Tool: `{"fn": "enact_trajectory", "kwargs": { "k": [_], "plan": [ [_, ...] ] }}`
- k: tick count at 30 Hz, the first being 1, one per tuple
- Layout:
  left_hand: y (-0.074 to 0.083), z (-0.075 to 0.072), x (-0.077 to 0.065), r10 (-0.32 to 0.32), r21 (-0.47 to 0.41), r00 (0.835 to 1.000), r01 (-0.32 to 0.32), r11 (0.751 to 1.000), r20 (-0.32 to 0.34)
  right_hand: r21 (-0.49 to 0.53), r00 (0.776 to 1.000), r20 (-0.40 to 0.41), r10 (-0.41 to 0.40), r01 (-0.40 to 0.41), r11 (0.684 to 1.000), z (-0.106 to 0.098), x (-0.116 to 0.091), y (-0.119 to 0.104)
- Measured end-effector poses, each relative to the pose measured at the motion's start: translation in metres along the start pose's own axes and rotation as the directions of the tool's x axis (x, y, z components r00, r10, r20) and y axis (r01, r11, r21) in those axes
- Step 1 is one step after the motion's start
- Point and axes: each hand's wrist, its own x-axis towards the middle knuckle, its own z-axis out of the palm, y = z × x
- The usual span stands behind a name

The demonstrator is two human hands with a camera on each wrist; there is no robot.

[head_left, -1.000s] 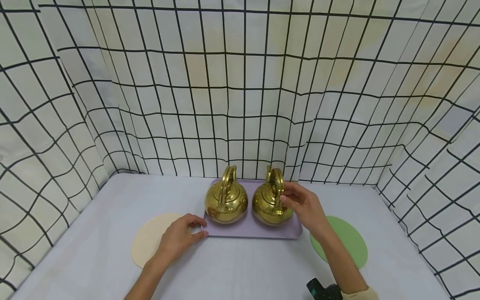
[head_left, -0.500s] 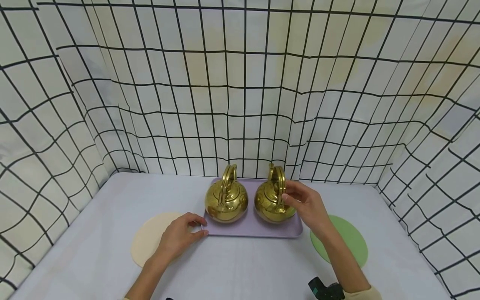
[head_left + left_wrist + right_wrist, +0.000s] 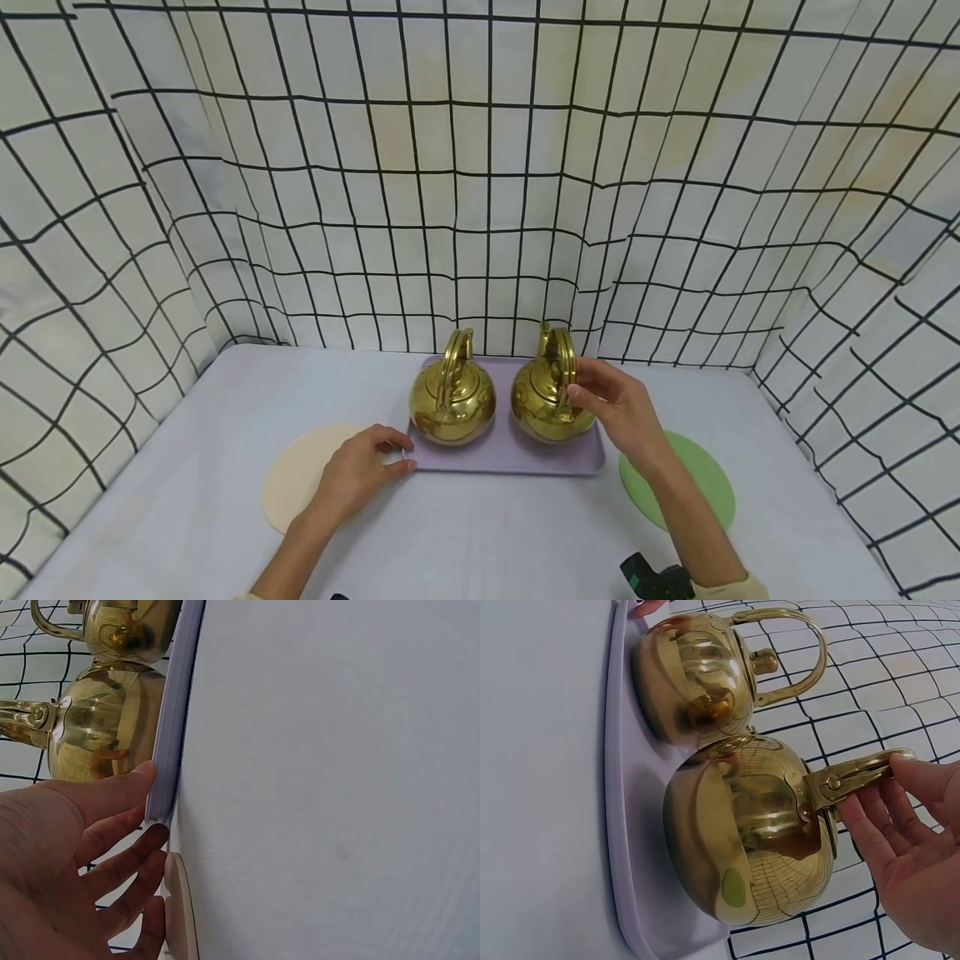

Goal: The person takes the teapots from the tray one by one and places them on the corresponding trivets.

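Two shiny brass kettles stand side by side at a lilac tray (image 3: 487, 461). My right hand (image 3: 621, 410) pinches the upright handle of the right kettle (image 3: 543, 408) between thumb and fingers. In the right wrist view that kettle (image 3: 750, 832) tilts a little, its base close over the tray. The left kettle (image 3: 452, 408) sits on the tray with no hand on it. My left hand (image 3: 365, 467) holds the tray's front left corner, thumb at the front rim and fingers at the side, as the left wrist view shows along the tray's edge (image 3: 171, 735).
A cream round mat (image 3: 288, 475) lies partly under my left forearm. On the right, a green round mat (image 3: 697, 479) is partly covered by my right forearm. White walls with a black grid (image 3: 487, 208) close in the back and sides of the white table (image 3: 480, 533).
My right hand and the right kettle have shifted slightly to the right, widening the gap between the two kettles. The left hand, the tray and the left kettle stay put.
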Motion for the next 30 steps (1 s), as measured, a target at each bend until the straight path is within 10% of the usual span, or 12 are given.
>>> {"fn": "enact_trajectory", "kwargs": {
  "k": [30],
  "plan": [
    [-0.001, 0.001, 0.002, -0.009, -0.008, 1.0, 0.009, 1.0, 0.003, -0.026, 1.0, -0.002, -0.018, 0.017, 1.0, -0.022, -0.008, -0.004]
  ]
}}
